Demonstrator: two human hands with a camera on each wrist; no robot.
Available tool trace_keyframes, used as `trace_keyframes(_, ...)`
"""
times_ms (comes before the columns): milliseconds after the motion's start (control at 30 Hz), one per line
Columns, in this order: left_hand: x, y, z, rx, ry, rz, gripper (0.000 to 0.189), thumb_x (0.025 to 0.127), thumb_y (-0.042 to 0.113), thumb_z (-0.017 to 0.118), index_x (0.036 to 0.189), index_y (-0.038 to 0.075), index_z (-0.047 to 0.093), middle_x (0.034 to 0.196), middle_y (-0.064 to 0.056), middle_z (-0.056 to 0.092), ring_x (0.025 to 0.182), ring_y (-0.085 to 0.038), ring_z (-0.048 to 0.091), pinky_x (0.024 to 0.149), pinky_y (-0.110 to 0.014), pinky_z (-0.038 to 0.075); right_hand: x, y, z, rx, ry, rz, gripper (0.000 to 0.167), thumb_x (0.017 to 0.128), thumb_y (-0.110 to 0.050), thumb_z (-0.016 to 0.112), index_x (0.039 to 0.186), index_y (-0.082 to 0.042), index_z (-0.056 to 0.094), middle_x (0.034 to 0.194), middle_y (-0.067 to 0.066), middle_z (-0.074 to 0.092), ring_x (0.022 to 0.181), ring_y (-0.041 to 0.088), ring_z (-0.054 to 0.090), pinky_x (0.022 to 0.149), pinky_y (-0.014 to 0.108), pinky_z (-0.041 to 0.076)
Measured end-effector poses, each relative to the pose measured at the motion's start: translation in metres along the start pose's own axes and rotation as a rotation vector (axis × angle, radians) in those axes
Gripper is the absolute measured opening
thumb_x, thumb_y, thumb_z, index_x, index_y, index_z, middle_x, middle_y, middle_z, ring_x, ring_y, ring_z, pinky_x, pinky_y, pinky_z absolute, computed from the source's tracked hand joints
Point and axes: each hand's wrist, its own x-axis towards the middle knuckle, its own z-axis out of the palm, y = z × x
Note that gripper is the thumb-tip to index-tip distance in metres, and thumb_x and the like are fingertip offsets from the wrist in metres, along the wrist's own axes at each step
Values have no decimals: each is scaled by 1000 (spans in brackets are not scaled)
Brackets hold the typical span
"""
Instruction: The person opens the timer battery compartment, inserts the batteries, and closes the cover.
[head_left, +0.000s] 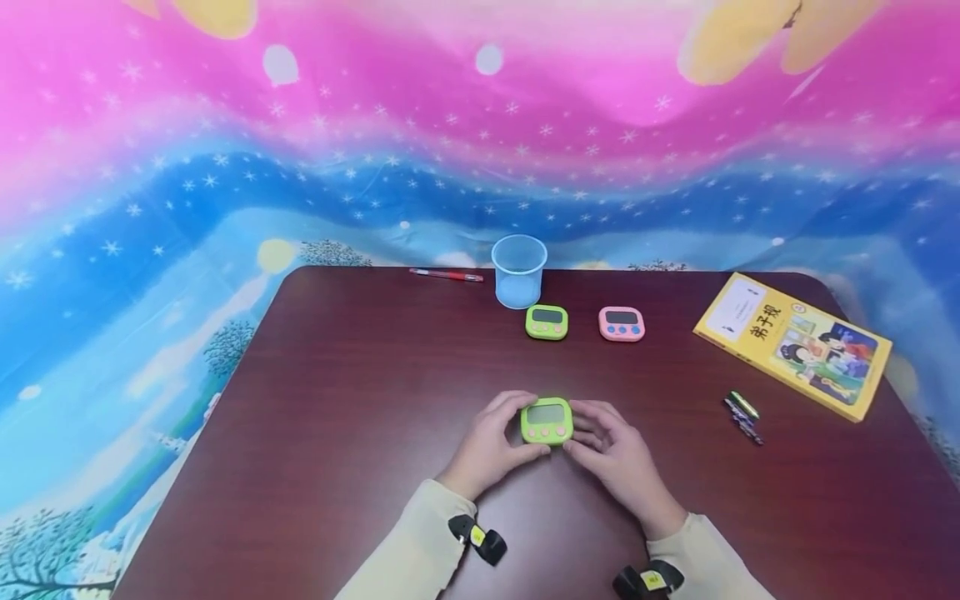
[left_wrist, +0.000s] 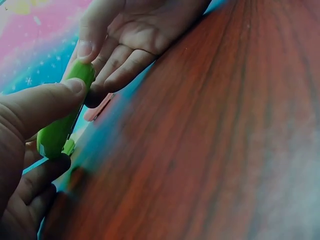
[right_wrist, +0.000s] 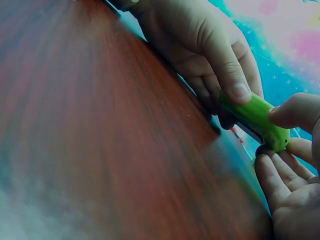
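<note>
A green digital timer [head_left: 547,422] with a grey screen and pale round buttons is held between both hands near the middle of the table, face up toward the head camera. My left hand [head_left: 487,442] pinches its left side, thumb along the lower edge and fingers behind. On the opposite side, my right hand [head_left: 621,457] pinches the right end with thumb and fingertips. Both wrist views show the timer [left_wrist: 60,127] edge-on, with thumbs on its front edge. The right hand's [right_wrist: 295,170] fingers support it from beneath in the right wrist view.
Farther back stand a second green timer [head_left: 547,322], a pink timer [head_left: 621,325] and a blue mesh cup [head_left: 518,279]. A red pen [head_left: 447,275] lies left of the cup. To the right are a yellow book [head_left: 795,346] and small slim items [head_left: 742,415] on the table [head_left: 337,433].
</note>
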Motion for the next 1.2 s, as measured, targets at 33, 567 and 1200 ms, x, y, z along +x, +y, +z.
trace_keyframes(33, 0, 1, -1, 1, 3, 2, 67, 77, 26, 90, 135, 9, 60, 135, 2, 59, 126, -11, 54, 109, -27, 44, 0, 0, 0, 5, -8, 2, 51, 83, 5, 78, 131, 3, 59, 127, 15, 56, 113, 22, 65, 89, 29, 58)
trace_keyframes(567, -3, 4, -2, -22, -51, -29, 74, 75, 27, 91, 139, 10, 57, 134, 4, 56, 125, -10, 54, 109, -29, 44, -3, -6, 1, 105, -14, -133, 47, 80, 12, 77, 125, 9, 63, 129, 22, 57, 117, 16, 64, 97, 36, 53)
trace_keyframes(1200, -1, 14, 3, -112, -122, -18, 71, 74, 25, 91, 135, 16, 55, 127, 9, 59, 115, -7, 59, 103, -29, 49, -7, -26, 5, -42, -11, -173, 47, 77, -3, 86, 122, -8, 71, 125, 8, 61, 118, 16, 59, 103, 25, 49)
